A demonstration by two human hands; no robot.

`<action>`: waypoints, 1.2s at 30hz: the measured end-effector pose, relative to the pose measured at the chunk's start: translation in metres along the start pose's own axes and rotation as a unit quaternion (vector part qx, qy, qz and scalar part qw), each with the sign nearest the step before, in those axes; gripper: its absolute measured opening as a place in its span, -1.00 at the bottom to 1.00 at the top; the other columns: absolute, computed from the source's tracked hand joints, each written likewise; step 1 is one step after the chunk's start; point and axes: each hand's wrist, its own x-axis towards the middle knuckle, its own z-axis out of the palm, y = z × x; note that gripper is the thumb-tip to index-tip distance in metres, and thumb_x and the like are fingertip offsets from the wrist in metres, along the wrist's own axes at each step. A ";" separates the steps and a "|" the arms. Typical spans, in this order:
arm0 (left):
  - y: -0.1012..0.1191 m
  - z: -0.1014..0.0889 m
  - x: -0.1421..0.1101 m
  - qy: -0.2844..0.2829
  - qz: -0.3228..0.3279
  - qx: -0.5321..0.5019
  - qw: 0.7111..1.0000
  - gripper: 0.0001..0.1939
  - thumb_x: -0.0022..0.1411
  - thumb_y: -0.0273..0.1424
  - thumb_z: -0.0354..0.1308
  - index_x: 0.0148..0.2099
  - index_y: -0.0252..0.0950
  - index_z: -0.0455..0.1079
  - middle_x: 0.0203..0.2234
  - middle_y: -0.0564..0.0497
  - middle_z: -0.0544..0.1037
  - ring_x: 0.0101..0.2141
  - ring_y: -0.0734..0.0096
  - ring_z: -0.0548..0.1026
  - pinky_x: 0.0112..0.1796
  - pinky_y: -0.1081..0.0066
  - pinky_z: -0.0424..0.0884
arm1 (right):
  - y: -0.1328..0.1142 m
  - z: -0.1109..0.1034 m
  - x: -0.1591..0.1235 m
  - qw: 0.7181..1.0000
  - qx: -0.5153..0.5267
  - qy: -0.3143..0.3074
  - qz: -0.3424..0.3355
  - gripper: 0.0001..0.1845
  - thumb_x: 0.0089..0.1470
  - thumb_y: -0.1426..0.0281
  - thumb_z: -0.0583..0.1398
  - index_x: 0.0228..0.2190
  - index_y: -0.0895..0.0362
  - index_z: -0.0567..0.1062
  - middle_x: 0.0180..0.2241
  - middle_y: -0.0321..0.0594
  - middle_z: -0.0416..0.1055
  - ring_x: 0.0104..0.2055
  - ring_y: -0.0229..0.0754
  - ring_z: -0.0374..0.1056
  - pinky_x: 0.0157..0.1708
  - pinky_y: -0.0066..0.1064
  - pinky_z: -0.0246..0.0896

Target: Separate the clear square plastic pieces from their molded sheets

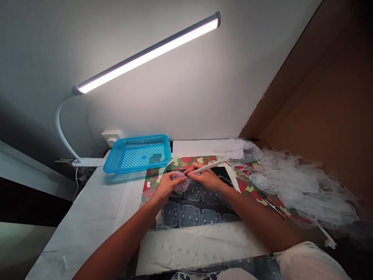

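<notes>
My left hand (169,186) pinches a small clear plastic piece (180,182) just above a dark sheet (189,212) that carries rows of similar clear pieces. My right hand (206,178) grips a thin white pen-like tool (205,167), whose tip points at the clear piece. Both hands meet over the upper part of the sheet. The sheet lies on a mat with a red, green and yellow pattern (246,186).
A blue plastic mesh basket (138,154) stands at the back left. A lit white gooseneck lamp (148,52) hangs overhead, clamped at the left. A heap of clear plastic pieces (294,182) fills the right side beside a brown cardboard wall (326,101). White paper covers the table (96,217).
</notes>
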 end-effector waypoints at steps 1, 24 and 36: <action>0.001 0.000 -0.001 -0.003 0.001 0.001 1.000 -0.52 -0.27 -0.15 0.48 -0.33 -0.38 0.53 -0.50 0.00 0.58 -0.50 0.43 0.46 -0.45 0.48 0.31 | -0.001 0.001 -0.001 1.000 -0.010 0.001 -0.003 -0.89 0.07 0.36 0.16 -0.42 0.11 0.49 -0.31 -0.28 0.51 -0.30 -0.20 0.33 -0.34 -0.43 0.15; 0.024 -0.014 -0.031 -0.335 -0.127 0.104 0.928 -0.74 -0.10 -0.27 0.41 -0.50 -0.37 0.50 -0.68 0.08 0.39 -0.67 0.59 0.26 -0.65 0.54 0.18 | 0.040 0.002 0.047 0.979 -0.052 0.194 0.022 -0.85 -0.05 0.42 0.13 -0.60 0.09 0.29 -0.51 -0.31 0.45 -0.47 -0.24 0.32 -0.45 -0.44 0.16; 0.027 -0.008 -0.002 -0.145 0.094 0.239 0.956 -0.74 0.08 -0.28 0.24 -0.24 -0.37 0.48 -0.46 0.01 0.51 -0.48 0.45 0.42 -0.49 0.52 0.29 | 0.043 -0.016 0.045 0.977 0.017 0.210 0.027 -0.84 -0.06 0.33 0.19 -0.58 0.12 0.35 -0.41 -0.24 0.54 -0.46 -0.25 0.36 -0.46 -0.44 0.22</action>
